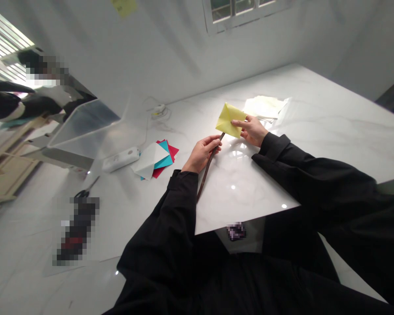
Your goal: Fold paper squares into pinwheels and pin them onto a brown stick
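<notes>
Between the thumb and fingers of my right hand (253, 130) is a yellow envelope (226, 119), its folded flaps facing me. My left hand (203, 153) pinches a thin brown stick (207, 169) near its upper end. That end reaches the lower edge of the envelope; whether it touches or goes inside, I cannot tell. The stick slants down toward my left sleeve, slightly curved. Behind my right hand lies a pile of pale yellow paper (264, 107). Left of my left hand, white, teal and red envelopes (157, 159) overlap on the white table (249, 192).
A white power strip (121, 159) and a clear plastic bin (85, 131) stand to the left. Scissors (83, 192) lie near a blurred dark object (77, 232). A white adapter with a cable (159, 108) sits by the wall. Another person (29, 103) is at the far left.
</notes>
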{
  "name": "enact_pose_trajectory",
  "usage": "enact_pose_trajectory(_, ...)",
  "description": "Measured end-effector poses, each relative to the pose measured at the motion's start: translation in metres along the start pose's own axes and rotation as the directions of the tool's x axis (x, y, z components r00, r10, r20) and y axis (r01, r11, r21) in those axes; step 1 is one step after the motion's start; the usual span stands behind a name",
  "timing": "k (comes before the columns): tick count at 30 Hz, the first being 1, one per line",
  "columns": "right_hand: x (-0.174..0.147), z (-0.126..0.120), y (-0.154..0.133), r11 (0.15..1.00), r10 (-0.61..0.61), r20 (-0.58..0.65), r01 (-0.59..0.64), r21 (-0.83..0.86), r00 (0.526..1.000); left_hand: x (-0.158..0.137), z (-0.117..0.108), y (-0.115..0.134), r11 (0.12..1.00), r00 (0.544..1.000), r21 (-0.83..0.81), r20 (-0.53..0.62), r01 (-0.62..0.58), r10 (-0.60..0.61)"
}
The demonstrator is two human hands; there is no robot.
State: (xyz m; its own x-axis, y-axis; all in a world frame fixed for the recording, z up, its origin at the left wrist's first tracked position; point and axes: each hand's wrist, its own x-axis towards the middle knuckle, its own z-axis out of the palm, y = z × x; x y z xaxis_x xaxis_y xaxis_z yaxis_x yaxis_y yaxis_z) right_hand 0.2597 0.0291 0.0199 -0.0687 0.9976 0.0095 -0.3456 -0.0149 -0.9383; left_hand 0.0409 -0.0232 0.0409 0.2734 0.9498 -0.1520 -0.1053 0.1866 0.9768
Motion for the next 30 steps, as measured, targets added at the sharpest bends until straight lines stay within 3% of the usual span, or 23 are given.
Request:
enact_pose_trajectory(5,-0.003,0.002,-0.004,0.999,0.005,0.008,-0.004,-0.037,1.0,0.001,-0.001,0.0,0.999,1.0,-0.035,-0.008,0.007,-0.007)
enact_pose_trajectory(10,-0.001,0.001,-0.003,0.993,0.054,-0.033,-0.057,-0.108,0.998,0.005,-0.004,-0.001,0.985,0.994,-0.174,-0.106,-0.007,-0.011)
enact_pose_trajectory(14,0.003,-0.004,0.002,0.959,-0.089,-0.11,0.055,-0.279,0.99,0.005,-0.006,0.001,0.96,0.984,-0.279,-0.177,-0.028,-0.022)
enact_pose_trajectory(18,0.001,-0.009,-0.002,0.835,-0.287,-0.09,0.203,-0.512,0.954,0.004,-0.006,0.0,0.962,0.984,-0.274,-0.178,-0.019,-0.031)
enact_pose_trajectory(22,-0.003,-0.01,-0.011,0.672,-0.399,-0.047,0.257,-0.694,0.916,0.006,-0.007,-0.004,0.974,0.987,-0.225,-0.156,-0.008,-0.028)
enact_pose_trajectory(26,-0.001,-0.012,-0.014,0.563,-0.393,-0.001,0.24,-0.791,0.92,0.008,-0.008,-0.007,0.98,0.99,-0.197,-0.138,-0.016,-0.011)
enact_pose_trajectory(30,0.002,-0.015,-0.01,0.402,-0.24,0.029,0.126,-0.907,0.97,0.008,-0.009,-0.007,0.977,0.989,-0.213,-0.146,-0.018,-0.013)
